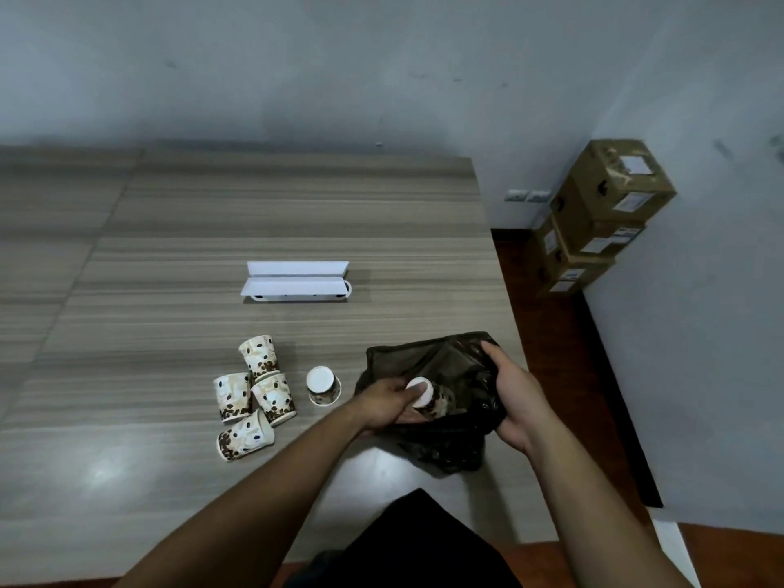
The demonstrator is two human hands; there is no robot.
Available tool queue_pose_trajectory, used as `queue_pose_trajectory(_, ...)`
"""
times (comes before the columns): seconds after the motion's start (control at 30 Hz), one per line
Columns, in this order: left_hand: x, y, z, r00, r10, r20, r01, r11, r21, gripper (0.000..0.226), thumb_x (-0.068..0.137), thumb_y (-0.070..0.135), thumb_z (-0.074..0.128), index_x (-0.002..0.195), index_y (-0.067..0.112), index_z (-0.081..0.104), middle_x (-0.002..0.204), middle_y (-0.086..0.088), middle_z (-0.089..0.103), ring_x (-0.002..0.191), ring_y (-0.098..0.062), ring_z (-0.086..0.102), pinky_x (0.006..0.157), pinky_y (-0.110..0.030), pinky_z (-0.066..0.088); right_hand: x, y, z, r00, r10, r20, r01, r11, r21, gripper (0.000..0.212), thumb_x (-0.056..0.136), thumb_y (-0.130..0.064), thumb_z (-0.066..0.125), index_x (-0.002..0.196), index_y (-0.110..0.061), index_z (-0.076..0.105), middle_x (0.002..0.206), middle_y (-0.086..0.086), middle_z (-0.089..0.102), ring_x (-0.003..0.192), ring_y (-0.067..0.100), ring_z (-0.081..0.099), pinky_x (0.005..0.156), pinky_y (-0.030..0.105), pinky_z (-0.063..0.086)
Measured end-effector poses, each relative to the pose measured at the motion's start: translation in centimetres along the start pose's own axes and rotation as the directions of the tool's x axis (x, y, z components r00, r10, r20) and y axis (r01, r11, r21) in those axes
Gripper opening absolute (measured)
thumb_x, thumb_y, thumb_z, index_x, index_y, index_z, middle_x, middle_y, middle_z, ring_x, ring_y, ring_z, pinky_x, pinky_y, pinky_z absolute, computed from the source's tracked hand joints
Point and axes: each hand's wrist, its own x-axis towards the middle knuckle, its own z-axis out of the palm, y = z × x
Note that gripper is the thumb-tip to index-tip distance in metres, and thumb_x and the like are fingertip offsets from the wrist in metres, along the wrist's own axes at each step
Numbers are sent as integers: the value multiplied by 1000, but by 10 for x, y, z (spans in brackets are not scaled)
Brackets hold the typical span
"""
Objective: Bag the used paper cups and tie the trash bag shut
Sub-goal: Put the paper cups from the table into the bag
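A black trash bag point(428, 358) lies open on the wooden table point(169, 256) near its right edge. My right hand point(515, 390) grips the bag's right rim and holds the mouth open. My left hand point(388, 403) holds a coffee-bean patterned paper cup point(428, 398), bottom up, inside the bag's mouth. One cup point(323, 386) stands upside down just left of the bag. Further left sits a cluster of several cups point(254, 390), some upright and one lying on its side.
A white open box point(295, 280) lies mid-table behind the cups. Stacked cardboard boxes point(594, 218) stand on the floor against the wall at right. The table's right edge runs close beside the bag. A dark garment point(424, 545) shows at the bottom.
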Motion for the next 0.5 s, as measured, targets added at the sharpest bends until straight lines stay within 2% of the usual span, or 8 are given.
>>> queue_pose_trajectory(0.07,-4,5,-16,998,19,-61,-6,979,204,22,109,20,60,114,1,70,83,-4,70,55,-8,72,68,-28,63,-2,-1,3,1000,-13,-14,12,1000,-5,39,107,-41,68,123,-8,81,111,18,86,104,35,84,102,50,63)
queue_pose_trajectory(0.1,-2,5,-30,993,45,-110,-12,959,282,20,109,19,58,112,4,72,81,-3,71,57,-13,73,72,-38,63,-2,-1,4,1000,-17,-18,17,1000,-5,39,107,-41,69,124,-8,81,111,17,86,105,35,84,102,50,63)
queue_pose_trajectory(0.17,2,-1,-62,959,155,-237,-54,923,382,21,105,17,55,98,12,75,81,-4,77,58,-20,72,71,-41,63,-3,0,8,1000,-25,-19,25,1000,-1,38,107,-40,68,123,-8,81,111,17,86,104,34,84,100,48,64)
queue_pose_trajectory(0.23,4,-8,-91,859,319,-401,-82,858,507,15,94,24,61,90,18,74,81,-2,78,65,-21,72,73,-40,62,-4,4,13,1000,-23,-14,23,1000,4,38,108,-41,67,124,-9,81,113,17,86,104,33,84,96,46,64)
queue_pose_trajectory(0.3,6,-19,-119,785,424,-453,-65,783,619,20,90,20,69,109,16,73,107,-8,76,94,-26,73,89,-36,58,-6,9,18,1000,-18,-5,18,1000,11,39,108,-41,66,125,-9,81,114,17,85,105,33,84,94,45,63)
queue_pose_trajectory(0.4,21,-47,-155,877,385,-289,-6,609,793,63,90,17,74,150,14,57,149,-16,54,137,-31,56,115,-34,42,-9,14,25,1000,-23,-3,23,1000,6,39,109,-40,65,123,-8,82,114,18,85,103,32,84,94,44,63)
queue_pose_trajectory(0.43,28,-56,-164,903,358,-239,0,556,831,67,92,21,74,155,16,53,155,-17,49,143,-32,52,119,-35,41,-10,16,28,1000,-23,-13,24,1000,3,39,109,-41,64,122,-9,83,113,18,85,104,32,84,96,45,62)
queue_pose_trajectory(0.5,34,-70,-173,924,333,-189,-4,503,865,64,93,25,74,154,19,55,155,-18,48,140,-36,55,117,-37,44,-13,17,30,1000,-19,-15,19,1000,6,40,109,-42,64,122,-9,83,114,18,85,106,33,83,100,46,62)
